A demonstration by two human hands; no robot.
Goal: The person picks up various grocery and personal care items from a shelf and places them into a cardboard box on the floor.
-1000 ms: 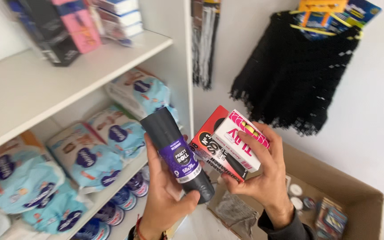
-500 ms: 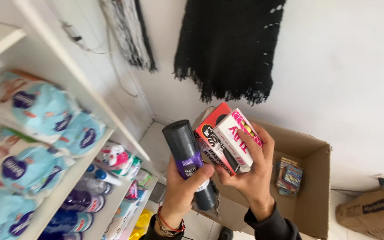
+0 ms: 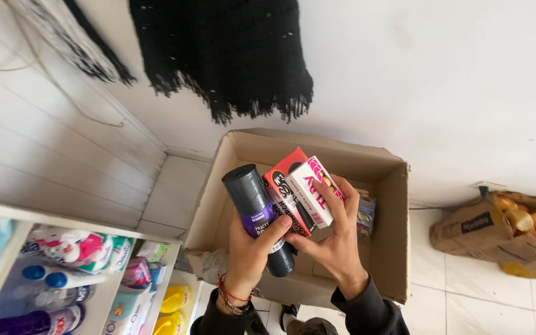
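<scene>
Gripping a dark roll (image 3: 257,214) in my left hand (image 3: 250,254), I am pinching two small boxes (image 3: 298,189) with my right hand (image 3: 336,239), all above the open carton (image 3: 387,242).

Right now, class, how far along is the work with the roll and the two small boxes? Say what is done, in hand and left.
Done: the shelves at lower left are filled with packets and bottles. In hand: the left hand grips a dark roll, and the right hand holds a red box and a white box above the cardboard box. Left: a few small packets lie inside it.
</scene>
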